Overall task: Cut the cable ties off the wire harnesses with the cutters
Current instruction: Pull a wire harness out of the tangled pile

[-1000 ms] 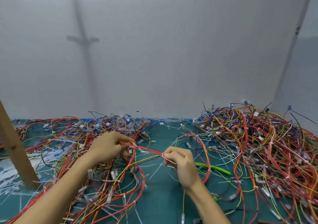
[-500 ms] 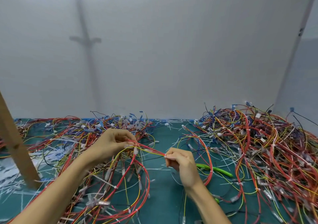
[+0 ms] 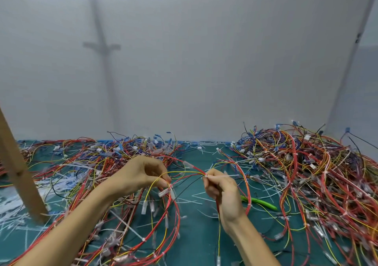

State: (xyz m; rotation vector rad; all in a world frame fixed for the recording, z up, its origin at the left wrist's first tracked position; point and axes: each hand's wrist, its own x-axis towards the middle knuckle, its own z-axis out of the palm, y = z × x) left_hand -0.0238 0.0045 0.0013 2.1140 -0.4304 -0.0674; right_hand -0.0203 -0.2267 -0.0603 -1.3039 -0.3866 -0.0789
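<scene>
At the tabletop's left edge a slanted wooden post [image 3: 18,173] stands among white offcuts [image 3: 18,206], so I have little room to swing that way. Next to it the left pile [image 3: 98,159] of loose wires runs from the far edge toward the near one. I judge these are the ones already freed.

My left hand [image 3: 141,175] is curled, thumb and forefinger pinching the harness [image 3: 184,172] just above a small white clip of ties. My right hand [image 3: 223,192] pinches the same harness at a tie [image 3: 207,176], whose tail sticks out to the right. The two hands draw the red and yellow strands taut between them above the tabletop [image 3: 196,235]. I take it this lifts the tie clear of the tangle and shows it for cutting.

The cutters [image 3: 259,202], green-handled, lie flat on the tabletop just right of my right hand, partly hidden behind it and in neither hand. That seems a sensible spot, an easy reach once I let go of the tie.

The bare strip down the middle is my only open working lane. To the right, the right pile [image 3: 306,173] is heaped high to the far right corner and crowds the cutters, so loops there could snag.
</scene>
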